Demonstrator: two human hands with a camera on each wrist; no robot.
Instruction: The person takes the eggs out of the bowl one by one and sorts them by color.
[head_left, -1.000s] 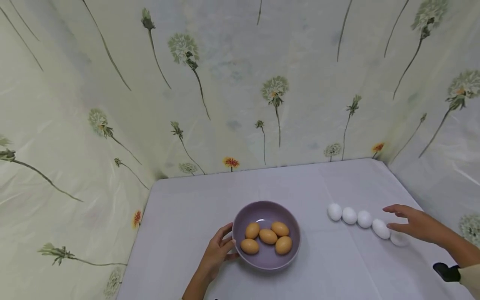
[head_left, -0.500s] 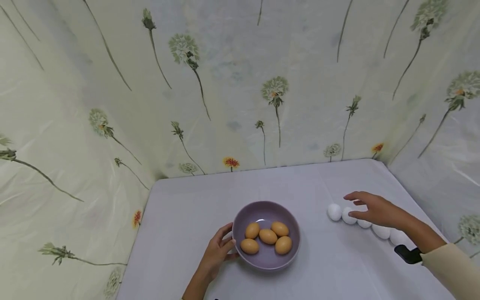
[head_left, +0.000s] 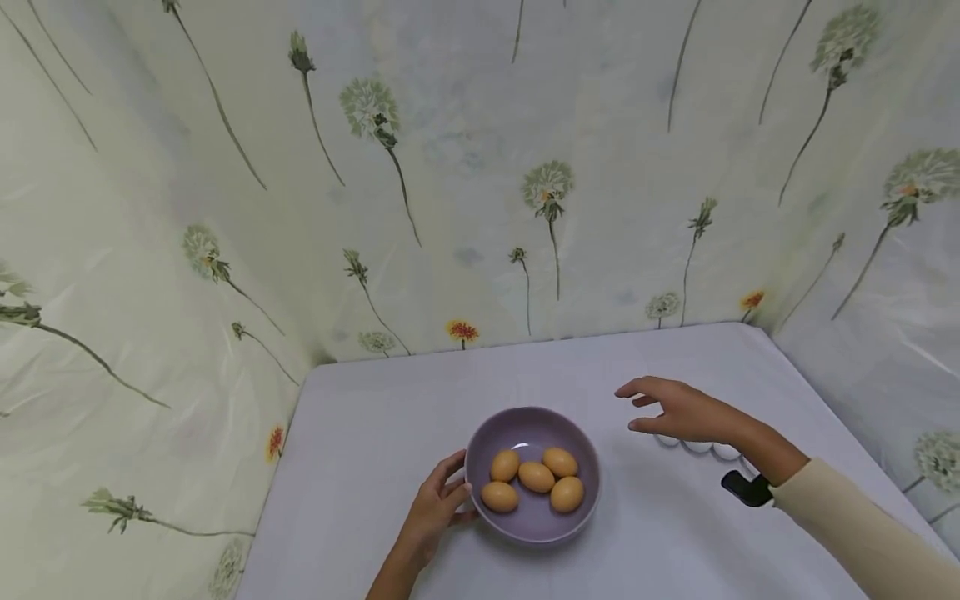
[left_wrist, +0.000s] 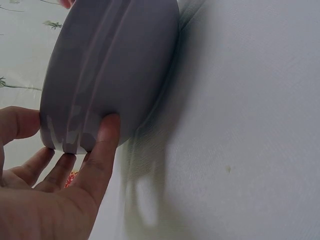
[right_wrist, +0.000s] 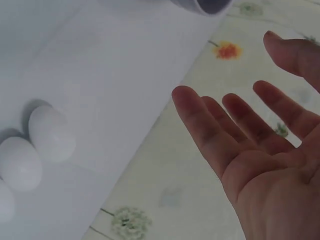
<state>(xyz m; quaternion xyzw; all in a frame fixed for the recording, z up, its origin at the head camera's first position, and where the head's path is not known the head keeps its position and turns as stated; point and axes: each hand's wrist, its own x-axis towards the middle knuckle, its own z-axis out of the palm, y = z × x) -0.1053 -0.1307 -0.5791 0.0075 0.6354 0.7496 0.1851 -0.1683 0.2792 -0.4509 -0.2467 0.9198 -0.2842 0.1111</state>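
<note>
A purple bowl stands on the table with several brown eggs inside it. My left hand holds the bowl's left side. In the left wrist view, its fingertips press against the outer wall of the bowl near the rim. My right hand hovers between the bowl and a row of white eggs, partly covering that row. Nothing lies in the right palm, and its fingers are loosely spread in the right wrist view. White eggs lie on the cloth there, apart from the hand.
A pale cloth covers the table. Dandelion-printed sheeting rises behind the table and along both sides. A black band sits at the right wrist, below a cream sleeve.
My right hand has swept left along the row of white eggs to a place nearer the bowl, carrying nothing. The left hand and the bowl have stayed in place.
</note>
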